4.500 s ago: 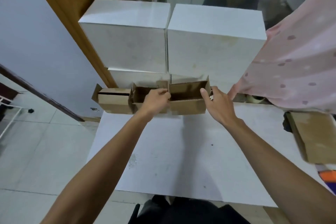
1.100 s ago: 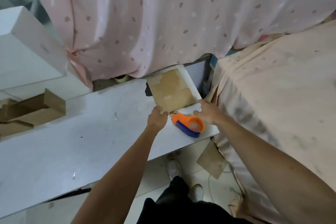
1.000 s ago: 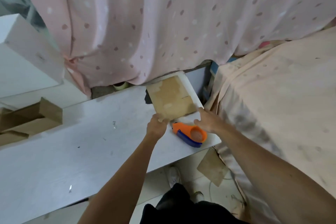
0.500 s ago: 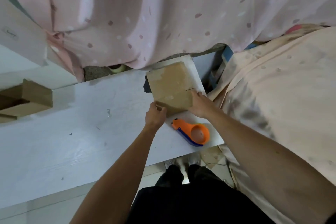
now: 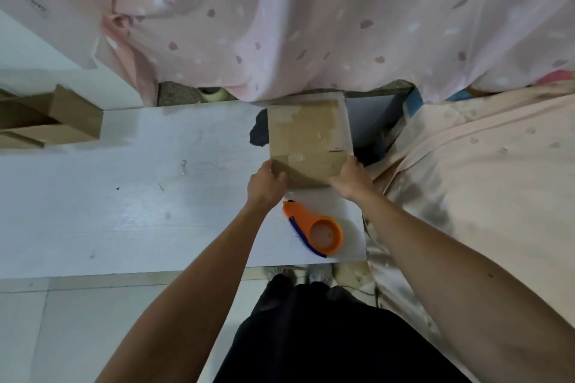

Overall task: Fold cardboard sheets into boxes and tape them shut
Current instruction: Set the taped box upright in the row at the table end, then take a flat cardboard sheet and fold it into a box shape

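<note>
A stack of flat brown cardboard sheets [image 5: 306, 137] lies at the right end of the white table [image 5: 124, 196], partly under a pink curtain. My left hand [image 5: 264, 185] grips the near left corner of the top sheet, and my right hand [image 5: 351, 179] grips its near right corner; that near edge is lifted slightly. An orange and blue tape dispenser [image 5: 317, 232] lies flat on the table just in front of my hands. Folded brown boxes [image 5: 53, 121] sit at the far left.
A pink dotted curtain [image 5: 311, 19] hangs over the back of the table. White cartons [image 5: 37, 50] stand at the left. A peach cloth-covered surface [image 5: 482, 180] borders the table on the right. A tape roll [image 5: 213, 93] peeks out under the curtain.
I have turned from the folded boxes on the left to the sheet stack on the right. Both hands have closed on the top sheet's near corners and raised its edge a little.
</note>
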